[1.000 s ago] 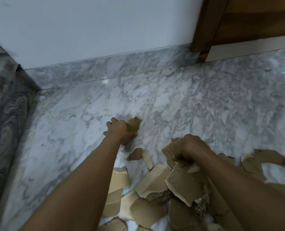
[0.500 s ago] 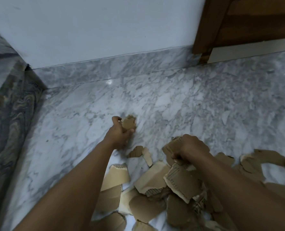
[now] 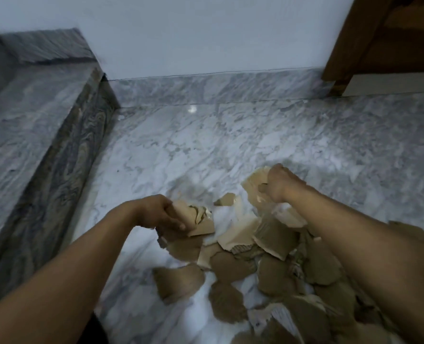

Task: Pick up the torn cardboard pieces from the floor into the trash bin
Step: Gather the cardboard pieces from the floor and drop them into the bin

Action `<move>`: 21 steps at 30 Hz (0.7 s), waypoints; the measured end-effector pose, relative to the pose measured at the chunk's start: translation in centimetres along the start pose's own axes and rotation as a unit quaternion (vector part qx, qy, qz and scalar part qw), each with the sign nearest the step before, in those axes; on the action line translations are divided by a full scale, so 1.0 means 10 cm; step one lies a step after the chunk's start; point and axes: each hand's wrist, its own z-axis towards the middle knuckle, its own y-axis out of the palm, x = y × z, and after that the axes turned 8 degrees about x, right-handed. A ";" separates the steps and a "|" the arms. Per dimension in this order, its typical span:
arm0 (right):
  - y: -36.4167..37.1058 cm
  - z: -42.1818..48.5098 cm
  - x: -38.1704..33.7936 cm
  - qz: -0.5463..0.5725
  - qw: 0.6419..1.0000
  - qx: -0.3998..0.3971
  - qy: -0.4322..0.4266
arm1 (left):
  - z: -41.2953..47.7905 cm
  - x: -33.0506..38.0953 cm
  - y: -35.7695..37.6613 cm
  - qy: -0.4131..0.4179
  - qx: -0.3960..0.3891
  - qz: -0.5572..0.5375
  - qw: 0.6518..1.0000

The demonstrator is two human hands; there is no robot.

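Observation:
Several torn brown cardboard pieces (image 3: pixel 270 264) lie heaped on the marble floor (image 3: pixel 206 150), from the centre down to the lower right. My left hand (image 3: pixel 164 214) is closed around a folded cardboard piece (image 3: pixel 196 218) at the left edge of the heap. My right hand (image 3: pixel 280 183) grips a bunch of cardboard scraps (image 3: pixel 254 183), held just above the far end of the pile. One small scrap (image 3: pixel 227 199) lies on the floor between my hands. No trash bin is in view.
A raised marble ledge (image 3: pixel 32 135) runs along the left. A white wall with a marble skirting (image 3: pixel 218 88) closes the far side. A brown wooden door frame (image 3: pixel 342 45) stands at the top right. Bare floor stretches beyond the pile.
My left hand lifted a scrap from the far floor and drew it back toward the pile. My right hand kept its bunch. The view swung left, revealing more of the ledge.

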 end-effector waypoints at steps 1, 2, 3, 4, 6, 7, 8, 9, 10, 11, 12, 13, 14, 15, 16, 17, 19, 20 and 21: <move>-0.03 0.00 -0.09 -0.005 0.999 -0.004 -0.036 | -0.05 -0.06 0.10 -0.008 -0.017 0.017 1.000; -0.05 0.00 -0.19 -0.013 0.998 -0.010 -0.068 | -0.09 -0.10 0.19 -0.009 -0.026 0.018 0.999; -0.05 0.00 -0.27 -0.020 0.995 -0.018 -0.095 | -0.11 -0.12 0.29 -0.008 -0.026 0.014 1.000; -0.04 0.00 -0.36 -0.027 0.993 -0.026 -0.116 | -0.09 -0.13 0.37 -0.002 -0.015 0.007 1.000; -0.01 -0.01 -0.51 -0.037 0.986 -0.045 -0.154 | 0.04 -0.14 0.52 0.012 0.021 0.029 0.999; 0.05 -0.01 -0.57 -0.042 0.983 -0.058 -0.167 | 0.10 -0.13 0.60 0.012 0.037 0.060 0.997; 0.13 0.00 -0.61 -0.048 0.981 -0.071 -0.176 | 0.14 -0.11 0.67 0.012 0.058 0.084 0.995; 0.22 0.01 -0.62 -0.056 0.979 -0.085 -0.179 | 0.19 -0.10 0.74 0.016 0.081 0.093 0.992; 0.32 0.03 -0.62 -0.067 0.978 -0.096 -0.175 | 0.23 -0.08 0.79 0.025 0.097 0.093 0.991; 0.42 0.03 -0.61 -0.078 0.977 -0.103 -0.170 | 0.26 -0.07 0.82 0.031 0.104 0.088 0.990; 0.52 0.02 -0.59 -0.081 0.978 -0.101 -0.165 | 0.28 -0.06 0.85 0.039 0.107 0.086 0.990; 0.59 0.01 -0.56 -0.076 0.980 -0.089 -0.161 | 0.30 -0.07 0.86 0.048 0.113 0.087 0.989; 0.66 0.00 -0.55 -0.064 0.982 -0.075 -0.159 | 0.31 -0.08 0.88 0.056 0.119 0.082 0.988; 0.72 0.00 -0.57 -0.048 0.985 -0.065 -0.155 | 0.32 -0.10 0.88 0.058 0.123 0.064 0.989; 0.76 0.01 -0.56 -0.028 0.987 -0.060 -0.148 | 0.33 -0.11 0.88 0.057 0.125 0.041 0.990; 0.78 0.01 -0.55 -0.007 0.989 -0.061 -0.137 | 0.34 -0.12 0.88 0.053 0.123 0.019 0.991; 0.78 0.02 -0.51 0.036 0.991 -0.067 -0.114 | 0.35 -0.12 0.87 0.043 0.117 0.002 0.992; 0.77 0.02 -0.48 0.049 0.991 -0.068 -0.107 | 0.36 -0.12 0.86 0.038 0.116 0.009 0.992; 0.75 0.02 -0.45 0.056 0.991 -0.067 -0.104 | 0.38 -0.14 0.87 0.036 0.115 0.019 0.993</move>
